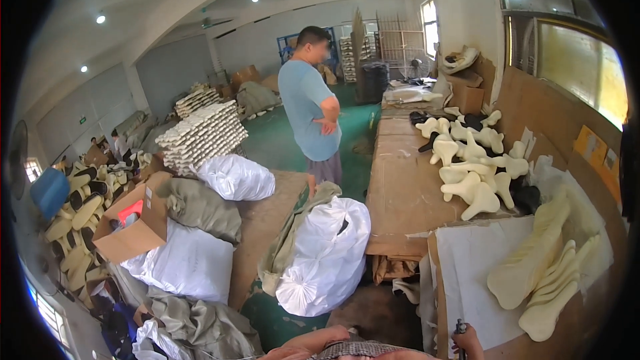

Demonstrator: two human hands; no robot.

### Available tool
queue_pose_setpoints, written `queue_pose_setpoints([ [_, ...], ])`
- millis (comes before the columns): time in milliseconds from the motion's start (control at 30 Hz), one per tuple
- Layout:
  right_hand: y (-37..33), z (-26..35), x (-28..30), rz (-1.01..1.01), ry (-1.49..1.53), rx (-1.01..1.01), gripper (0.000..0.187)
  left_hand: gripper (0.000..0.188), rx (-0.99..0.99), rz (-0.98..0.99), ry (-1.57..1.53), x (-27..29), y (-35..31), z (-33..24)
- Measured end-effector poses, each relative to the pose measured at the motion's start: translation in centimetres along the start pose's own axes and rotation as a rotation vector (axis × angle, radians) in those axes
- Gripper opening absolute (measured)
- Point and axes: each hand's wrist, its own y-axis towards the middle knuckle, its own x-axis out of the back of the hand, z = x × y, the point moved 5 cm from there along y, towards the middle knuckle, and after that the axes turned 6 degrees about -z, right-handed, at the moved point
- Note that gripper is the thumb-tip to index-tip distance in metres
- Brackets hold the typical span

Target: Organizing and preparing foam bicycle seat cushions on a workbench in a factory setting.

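Observation:
At the lower edge, my right hand [469, 343] is closed around a small dark metal tool [461, 327] with a rounded upper end; its exact kind does not show. It is beside the white paper sheet [477, 273] covering the near part of the workbench. Several long cream foam pads [533, 273] lie on the right of that sheet, some overlapping. My left hand [341, 333] is low in front of my checked clothing, close to the bench's left side. Its fingers are mostly hidden, so whether it holds anything cannot be seen.
Cream foam saddle-shaped pieces [473, 173] are heaped farther along the cardboard-covered bench [403, 180]. A white sack [327, 253] stands left of it. A person in a blue shirt [310, 107] stands beyond. An open carton [133, 227] and stacked pale pieces [203, 137] are at left.

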Motion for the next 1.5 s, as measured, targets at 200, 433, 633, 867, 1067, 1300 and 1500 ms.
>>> queue_pose_setpoints([
  [200, -0.4, -0.6, 0.1, 0.031, 0.01, 0.006, 0.056, 0.033, 0.236, -0.049, -0.216, -0.3, 0.9, -0.2],
  [433, -1.2, -0.7, 0.2, -0.001, 0.002, 0.039, 0.064, 0.029, 0.251, -0.01, -0.274, 0.2, 1.2, -1.5],
  [633, -1.1, -1.5, 0.3, 0.003, 0.022, 0.032, 0.065, 0.021, 0.238, 0.027, -0.327, 1.0, 1.4, -3.2],
  [867, -0.4, -1.8, 0.6, 0.024, -0.007, 0.055, 0.068, 0.02, 0.318, -0.053, -0.239, 0.9, 1.4, -3.7],
  [1067, 0.1, -1.5, 0.3, 0.073, -0.025, 0.008, 0.07, 0.029, 0.37, -0.104, -0.284, 7.1, -1.5, -8.7],
  [1300, -0.4, 0.1, 0.4, 0.152, -0.143, 0.026, 0.054, 0.033, 0.537, -0.229, -0.312, 0.3, -2.2, -4.9],
  [1500, 1.6, -2.4, 1.8, 0.128, -0.198, 0.096, 0.024, 0.021, 0.65, -0.403, -0.417, -2.7, -2.3, -4.4],
])
